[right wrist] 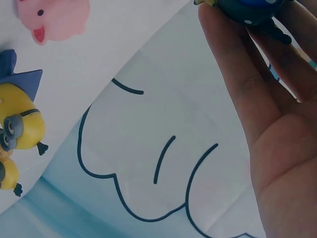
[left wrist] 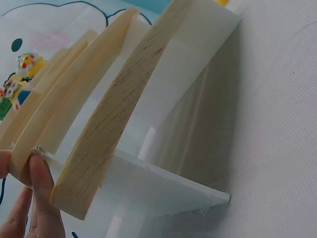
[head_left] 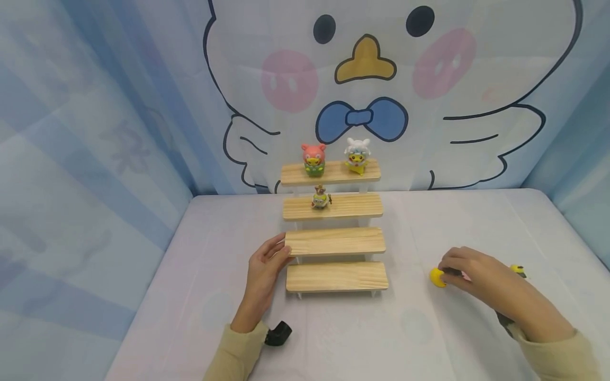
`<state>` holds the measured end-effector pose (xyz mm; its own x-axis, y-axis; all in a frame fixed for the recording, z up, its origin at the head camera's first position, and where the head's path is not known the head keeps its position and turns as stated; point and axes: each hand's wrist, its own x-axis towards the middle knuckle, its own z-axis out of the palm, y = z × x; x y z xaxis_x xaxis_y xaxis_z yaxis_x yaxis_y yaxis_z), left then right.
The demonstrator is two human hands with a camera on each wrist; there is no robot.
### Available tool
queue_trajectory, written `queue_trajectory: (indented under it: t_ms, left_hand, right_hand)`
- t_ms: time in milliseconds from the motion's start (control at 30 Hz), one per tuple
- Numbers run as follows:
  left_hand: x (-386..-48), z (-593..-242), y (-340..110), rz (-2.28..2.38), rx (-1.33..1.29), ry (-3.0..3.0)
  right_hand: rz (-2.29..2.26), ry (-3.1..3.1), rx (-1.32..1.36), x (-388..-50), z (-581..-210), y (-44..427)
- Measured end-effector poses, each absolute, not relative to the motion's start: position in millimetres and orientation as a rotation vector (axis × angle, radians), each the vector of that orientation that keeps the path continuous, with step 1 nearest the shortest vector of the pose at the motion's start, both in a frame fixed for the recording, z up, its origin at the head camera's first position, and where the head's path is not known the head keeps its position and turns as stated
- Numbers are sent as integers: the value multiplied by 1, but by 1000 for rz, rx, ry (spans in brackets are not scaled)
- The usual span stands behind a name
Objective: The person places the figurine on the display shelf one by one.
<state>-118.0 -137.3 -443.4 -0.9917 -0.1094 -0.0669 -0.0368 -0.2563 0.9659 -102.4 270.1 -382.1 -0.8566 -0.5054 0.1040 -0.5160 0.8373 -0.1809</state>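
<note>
At stand point(head_left: 337, 278), L grip point(head_left: 267, 264) pinches shelf point(head_left: 335, 242); R grip point(head_left: 478, 272) holds sm. toy point(right wrist: 245, 12).

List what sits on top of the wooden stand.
Top shelf: pink-hooded figurine, white-hooded figurine. Second shelf: small goggled figurine. No figurine shows on the third shelf or bottom shelf; the left hand hides a corner of the third.

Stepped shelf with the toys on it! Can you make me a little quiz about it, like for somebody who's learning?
1. How many toy figures stand on the stepped shelf?
2. True or false: the top board bears more figures than the board just below it.
3. Which hand grips the third board from the top?

Key: 1. Three. 2. True. 3. The left hand.
</note>
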Motion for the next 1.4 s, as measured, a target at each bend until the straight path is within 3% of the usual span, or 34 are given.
queue_trajectory:
  t_ms: [600,1400]
  left_hand:
    - [-118,-443,-137,-2456,177,-1869]
    - [-119,-444,-137,-2443,169,-1883]
  right_hand:
    - [378,-3125,734,-118,-358,240]
    - [412,-2896,925,-134,-333,210]
